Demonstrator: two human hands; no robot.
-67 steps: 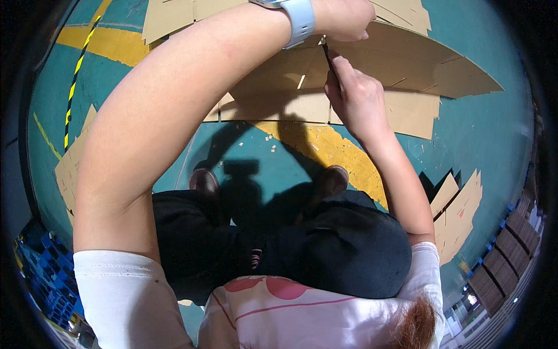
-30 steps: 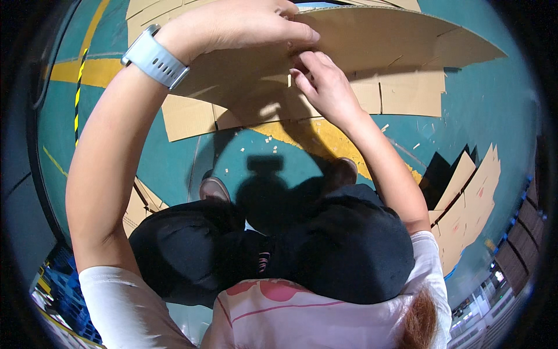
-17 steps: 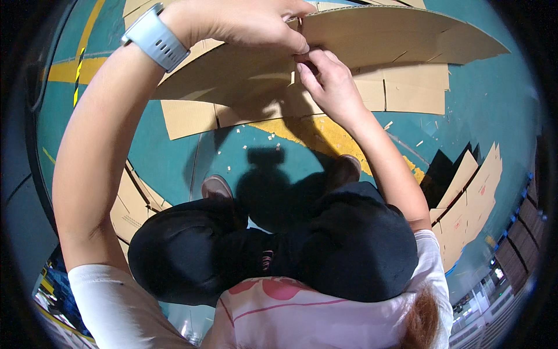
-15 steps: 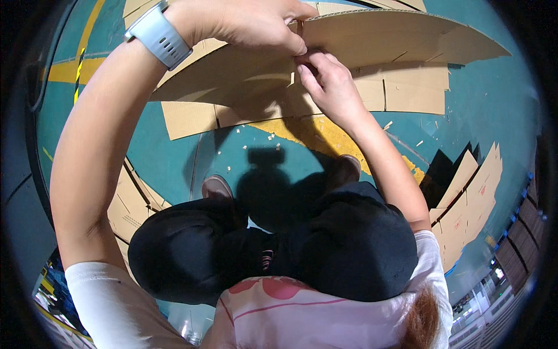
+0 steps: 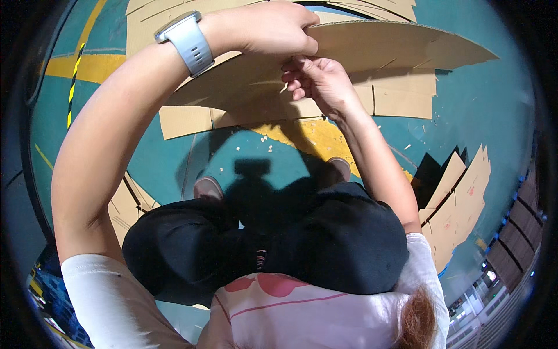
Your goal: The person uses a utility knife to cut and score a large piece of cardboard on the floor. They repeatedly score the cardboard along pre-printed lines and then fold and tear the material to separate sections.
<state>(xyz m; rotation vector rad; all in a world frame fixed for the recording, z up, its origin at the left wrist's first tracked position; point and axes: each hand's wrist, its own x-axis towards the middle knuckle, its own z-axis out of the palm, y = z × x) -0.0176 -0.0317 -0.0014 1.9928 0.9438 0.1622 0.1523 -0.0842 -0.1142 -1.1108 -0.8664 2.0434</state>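
A large brown cardboard sheet (image 5: 401, 43) stands tilted on edge in front of me, its upper edge curving across the view. My left hand (image 5: 282, 29), with a pale blue watch on the wrist, is closed over that upper edge near the middle. Just below it, my right hand (image 5: 322, 84) is at the near face of the sheet with its fingers curled and the thumb pressed toward them. A small pale scrap (image 5: 283, 88) shows beside the right fingertips; whether they hold it, or anything else, I cannot make out.
Flat cardboard pieces (image 5: 401, 102) lie under and behind the sheet. More cardboard stacks lie at the right (image 5: 459, 209) and left (image 5: 131, 203). Small cardboard scraps (image 5: 264, 138) dot the green floor (image 5: 232, 154) with its yellow markings. My bent knees and shoes are close below.
My right hand has turned, its fingers now curled with the palm side more toward me. My left hand stays on the sheet's edge, its fingers wrapped further over. The whole view has shifted slightly.
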